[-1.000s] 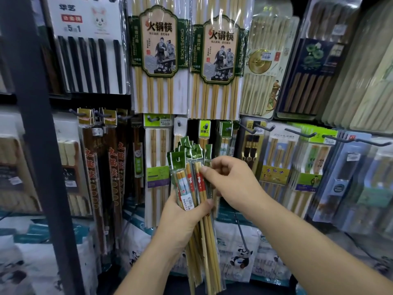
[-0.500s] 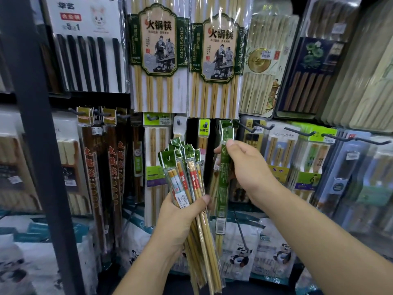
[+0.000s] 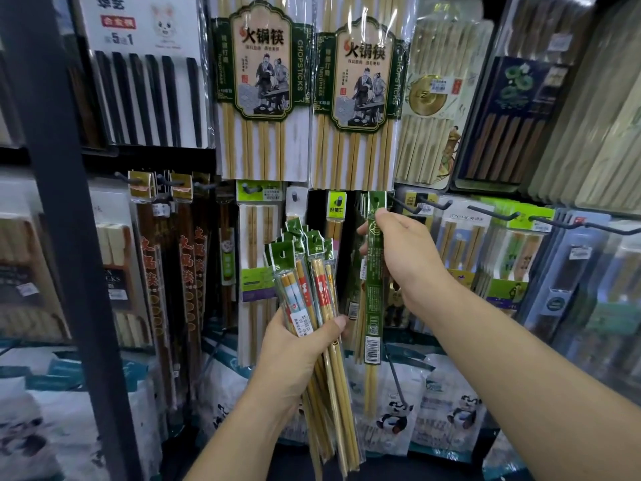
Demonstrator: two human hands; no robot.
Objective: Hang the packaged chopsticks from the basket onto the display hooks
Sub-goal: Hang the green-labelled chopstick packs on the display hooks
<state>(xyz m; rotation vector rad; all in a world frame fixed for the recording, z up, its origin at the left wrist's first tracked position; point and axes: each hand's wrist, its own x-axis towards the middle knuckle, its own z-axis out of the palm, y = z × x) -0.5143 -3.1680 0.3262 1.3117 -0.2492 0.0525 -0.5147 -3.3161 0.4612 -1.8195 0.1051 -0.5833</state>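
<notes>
Pinching one green pack (image 3: 374, 289) near its top in the right hand (image 3: 402, 258), straight up and down, hole end just left of a hook (image 3: 406, 205) (very close), gripping the spare bunch (image 3: 305, 272) in the left hand (image 3: 295, 355).

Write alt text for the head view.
A right hand holds one green pack of chopsticks upright, its top level with the hooks of a shop display; whether it is hung cannot be told. The left hand grips a bundle of more packs lower down.
</notes>
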